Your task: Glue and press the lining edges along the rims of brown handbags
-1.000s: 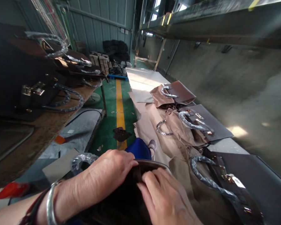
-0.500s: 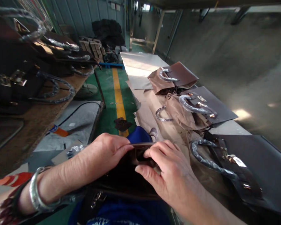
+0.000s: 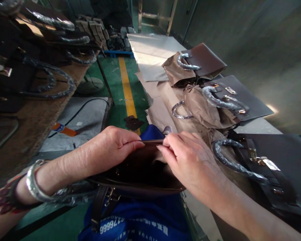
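A dark brown handbag (image 3: 140, 190) lies across my lap with its mouth spread wide, its inside mostly in shadow. My left hand (image 3: 117, 144) pinches the far rim between thumb and fingers. Close beside it, my right hand (image 3: 188, 157) grips the same rim, thumb on the inner side. The near rim sags toward my blue apron (image 3: 140, 217), which bears white print. A strap with a metal buckle (image 3: 111, 196) hangs from the bag's near side. One plastic-wrapped handle (image 3: 72, 199) shows under my left forearm.
To my right, several handbags (image 3: 278, 167) with wrapped handles and brown paper stuffing lie on a paper-covered table (image 3: 163, 110). More dark bags rest on the left bench (image 3: 57, 103). An orange-handled tool (image 3: 65, 129) lies on a grey surface below it.
My right fingers have come out of the small opening at the bag's inner wall and now grip the rim. The bag's mouth gapes wider, and the view has tipped downward.
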Available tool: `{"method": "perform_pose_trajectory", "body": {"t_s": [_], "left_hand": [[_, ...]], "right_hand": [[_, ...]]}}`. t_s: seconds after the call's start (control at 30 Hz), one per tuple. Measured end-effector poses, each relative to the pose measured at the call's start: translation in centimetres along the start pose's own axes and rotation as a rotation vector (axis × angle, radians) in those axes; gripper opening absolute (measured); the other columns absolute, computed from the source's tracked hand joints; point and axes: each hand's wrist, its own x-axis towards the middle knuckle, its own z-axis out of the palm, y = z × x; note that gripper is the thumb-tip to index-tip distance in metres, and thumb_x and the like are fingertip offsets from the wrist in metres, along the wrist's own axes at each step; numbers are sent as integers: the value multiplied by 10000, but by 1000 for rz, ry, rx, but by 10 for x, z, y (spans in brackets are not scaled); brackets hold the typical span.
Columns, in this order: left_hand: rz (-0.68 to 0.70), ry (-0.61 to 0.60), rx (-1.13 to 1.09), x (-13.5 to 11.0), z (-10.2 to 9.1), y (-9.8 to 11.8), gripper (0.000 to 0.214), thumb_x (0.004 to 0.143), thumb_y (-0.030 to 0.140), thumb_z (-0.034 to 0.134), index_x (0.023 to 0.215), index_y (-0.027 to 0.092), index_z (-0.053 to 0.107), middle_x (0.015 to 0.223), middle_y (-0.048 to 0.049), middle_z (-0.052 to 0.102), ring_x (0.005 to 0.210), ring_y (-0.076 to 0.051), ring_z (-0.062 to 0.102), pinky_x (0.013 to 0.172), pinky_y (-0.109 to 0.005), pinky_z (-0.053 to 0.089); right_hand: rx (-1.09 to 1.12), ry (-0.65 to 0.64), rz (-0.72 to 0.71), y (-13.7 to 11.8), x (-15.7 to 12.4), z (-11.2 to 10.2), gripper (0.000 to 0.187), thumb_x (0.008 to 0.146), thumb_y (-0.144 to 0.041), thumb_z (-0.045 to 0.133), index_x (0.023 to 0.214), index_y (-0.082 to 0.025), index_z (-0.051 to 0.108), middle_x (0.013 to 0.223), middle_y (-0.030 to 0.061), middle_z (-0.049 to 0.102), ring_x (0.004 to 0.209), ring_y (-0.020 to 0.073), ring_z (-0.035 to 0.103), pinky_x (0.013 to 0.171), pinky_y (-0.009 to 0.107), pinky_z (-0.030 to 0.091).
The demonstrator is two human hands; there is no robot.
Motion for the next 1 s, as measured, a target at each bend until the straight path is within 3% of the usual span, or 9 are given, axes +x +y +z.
{"method": "perform_pose_trajectory", "body": {"t_s": [0.37,0.63,1.0], "left_hand": [[52,1,14,1,-1,-7,345,867,372,430,686,162,635,646,13,633,618,-115,558,583,-207,383],[90,5,4,2,0,-7,360,873,369,435,624,157,585,585,40,589,577,-88,533,560,-177,366],[38,-4,27,-1,0,-8,343,872,411,435,790,191,684,740,18,694,681,-136,615,615,-196,413]], "right_hand": [[64,-6,-11,3,5,5,146,871,-176,563,1012,-150,585,847,46,624,838,221,553,792,353,396],[59,-62,16,5,10,8,131,880,-198,557,990,-171,621,861,40,634,853,225,554,772,348,371],[56,-108,7,7,15,7,82,892,-221,554,828,-175,577,797,25,618,834,182,542,768,297,351]]}}
